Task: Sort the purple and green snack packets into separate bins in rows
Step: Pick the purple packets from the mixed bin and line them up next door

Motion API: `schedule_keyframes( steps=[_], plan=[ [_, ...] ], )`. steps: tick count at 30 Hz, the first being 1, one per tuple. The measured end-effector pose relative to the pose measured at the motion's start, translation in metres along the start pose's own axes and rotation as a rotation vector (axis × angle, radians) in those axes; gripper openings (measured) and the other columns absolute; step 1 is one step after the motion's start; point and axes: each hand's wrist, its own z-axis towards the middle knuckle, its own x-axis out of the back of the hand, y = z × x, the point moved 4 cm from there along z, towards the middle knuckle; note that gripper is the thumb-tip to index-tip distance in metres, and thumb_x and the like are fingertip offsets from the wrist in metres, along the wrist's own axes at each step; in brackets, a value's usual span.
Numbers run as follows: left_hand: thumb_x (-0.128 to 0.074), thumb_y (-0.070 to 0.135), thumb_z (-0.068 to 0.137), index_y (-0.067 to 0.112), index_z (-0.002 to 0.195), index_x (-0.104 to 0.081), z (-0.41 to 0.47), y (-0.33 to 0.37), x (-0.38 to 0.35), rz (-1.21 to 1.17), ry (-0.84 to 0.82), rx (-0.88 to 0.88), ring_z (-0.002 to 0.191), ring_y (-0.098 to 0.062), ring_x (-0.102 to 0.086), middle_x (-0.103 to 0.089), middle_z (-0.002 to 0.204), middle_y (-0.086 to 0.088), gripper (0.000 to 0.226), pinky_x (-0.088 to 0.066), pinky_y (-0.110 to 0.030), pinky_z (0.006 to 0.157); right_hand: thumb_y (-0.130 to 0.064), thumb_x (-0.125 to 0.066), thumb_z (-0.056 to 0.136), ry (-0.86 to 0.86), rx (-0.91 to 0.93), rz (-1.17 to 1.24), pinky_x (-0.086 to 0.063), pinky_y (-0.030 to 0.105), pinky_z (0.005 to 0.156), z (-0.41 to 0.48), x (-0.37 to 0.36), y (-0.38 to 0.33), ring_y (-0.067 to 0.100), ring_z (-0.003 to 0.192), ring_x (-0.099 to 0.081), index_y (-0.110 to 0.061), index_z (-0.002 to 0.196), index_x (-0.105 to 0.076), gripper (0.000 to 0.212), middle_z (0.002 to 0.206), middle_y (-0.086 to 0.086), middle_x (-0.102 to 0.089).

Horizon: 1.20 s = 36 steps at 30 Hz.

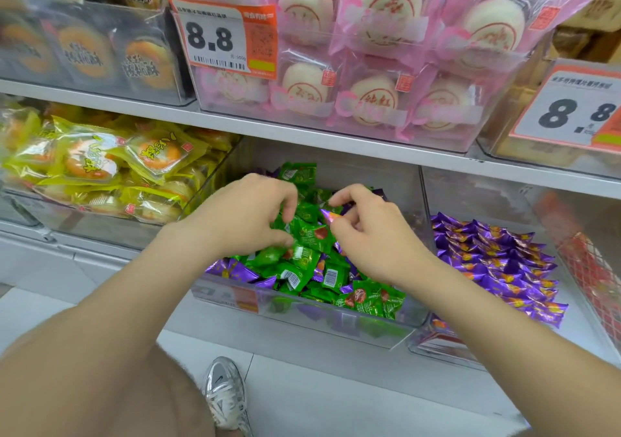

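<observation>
**Both hands in the mixed bin, purple packet pinched at right**

Far left of the hands, on the same shelf level: a clear plastic bin of yellow-wrapped round pastries, piled loosely.

Left hand: palm down over the middle clear plastic bin, fingers curled into the heap, closing on a green foil snack packet at the top of the pile. Thumb tip sits low against the packets. Whether it has actually lifted one, cannot tell.

Beneath and between the hands: the middle bin carries a jumble of green packets with scattered purple foil snack packets showing at the near-left corner and along the back wall. No rows here; packets lie at all angles, some barcode side up.

Right hand: just beside the left, fingertips nearly meeting it. Thumb and forefinger pinch one small purple packet with an orange end, held just above the green heap.

Right of the right hand: a neighbouring clear bin with purple packets laid in overlapping rows, all one colour.

Above the hands: a shelf edge, then a clear bin of pink-wrapped white buns with an orange-and-white price tag reading 8.8.

Below: pale floor, one silver sneaker.
</observation>
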Motion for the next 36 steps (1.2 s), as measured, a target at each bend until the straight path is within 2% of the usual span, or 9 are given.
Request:
schedule_keyframes(
  steps=[4,7,11,14,22,26,29,32,36],
  plan=[
    [-0.085,0.067,0.069,0.037,0.075,-0.074,-0.033,-0.012,-0.004,0.006,-0.289,0.123,0.067,0.005,-0.062,-0.070,0.066,0.022,0.032,-0.060,-0.035,0.070,-0.017,-0.041,0.105,-0.134,0.004,0.139,-0.045,0.022,0.047,-0.006,-0.016,-0.014,0.025,0.065,-0.072,-0.029,0.114,-0.061,0.025,0.050,-0.009,-0.054],
    [-0.083,0.071,0.068,0.039,0.081,-0.078,-0.038,-0.012,-0.007,0.026,-0.339,0.131,0.079,-0.002,-0.066,-0.071,0.073,0.020,0.035,-0.060,-0.034,0.072,-0.023,-0.041,0.110,-0.149,0.001,0.133,-0.040,0.017,0.045,-0.006,-0.024,-0.017,0.023,0.062,-0.073,-0.026,0.115,-0.062,0.022,0.045,-0.013,-0.048],
    [-0.088,0.059,0.071,0.030,0.075,-0.075,-0.028,0.001,-0.018,0.172,-0.315,0.113,0.082,-0.013,-0.067,-0.070,0.075,0.012,0.032,-0.052,-0.030,0.062,-0.030,-0.043,0.110,-0.174,-0.013,0.154,-0.055,0.036,0.056,-0.003,-0.028,-0.017,0.019,0.062,-0.072,-0.028,0.114,-0.063,0.020,0.051,-0.009,-0.047],
    [-0.089,0.043,0.077,0.026,0.067,-0.069,-0.024,0.005,-0.027,0.185,-0.345,0.084,0.081,-0.018,-0.069,-0.070,0.076,0.009,0.028,-0.052,-0.030,0.063,-0.038,-0.043,0.110,-0.183,-0.032,0.177,-0.048,0.030,0.049,-0.002,-0.026,-0.017,0.017,0.060,-0.072,-0.028,0.113,-0.063,0.022,0.054,-0.004,-0.054],
    [-0.078,0.041,0.092,0.027,0.082,-0.074,-0.035,-0.012,0.016,-0.324,-0.088,0.076,0.063,-0.005,-0.068,-0.072,0.072,0.014,0.017,-0.057,-0.029,0.065,-0.043,-0.058,0.104,-0.215,-0.223,0.818,-0.061,0.031,0.062,-0.002,-0.010,-0.011,0.027,0.072,-0.074,-0.009,0.106,-0.070,0.037,0.096,0.019,-0.076],
    [-0.072,0.031,0.099,0.025,0.091,-0.073,-0.028,-0.002,0.013,-0.639,0.023,0.085,0.074,-0.020,-0.077,-0.075,0.088,0.001,0.010,-0.065,-0.047,0.072,-0.027,-0.078,0.093,-0.031,-0.119,0.542,-0.062,0.032,0.080,-0.003,0.010,0.000,0.013,0.082,-0.073,-0.020,0.117,-0.072,0.026,0.099,0.010,-0.077],
    [-0.071,0.027,0.100,0.025,0.094,-0.074,-0.020,0.017,0.002,-0.717,0.055,0.077,0.076,-0.023,-0.076,-0.073,0.093,0.000,0.007,-0.066,-0.046,0.072,-0.037,-0.087,0.084,0.018,-0.053,0.277,-0.055,0.023,0.079,-0.007,0.022,0.005,0.003,0.083,-0.070,-0.027,0.115,-0.072,0.036,0.097,-0.008,-0.076],
    [-0.071,0.022,0.100,0.024,0.097,-0.073,-0.014,0.033,-0.006,-0.798,0.088,0.086,0.079,-0.030,-0.074,-0.071,0.095,-0.001,0.004,-0.066,-0.044,0.070,-0.042,-0.081,0.088,0.026,0.066,-0.020,-0.050,0.031,0.086,-0.010,0.028,0.006,0.008,0.095,-0.065,-0.028,0.120,-0.054,0.044,0.105,-0.010,-0.068],
    [-0.071,0.024,0.100,0.028,0.098,-0.073,-0.006,0.046,-0.016,-0.822,0.126,0.098,0.073,-0.025,-0.073,-0.073,0.092,0.004,0.005,-0.063,-0.055,0.077,-0.037,-0.076,0.094,-0.008,0.132,-0.006,-0.048,0.035,0.074,-0.020,0.029,0.013,0.012,0.075,-0.064,-0.032,0.121,-0.041,0.044,0.089,-0.003,-0.068]
  ],
)
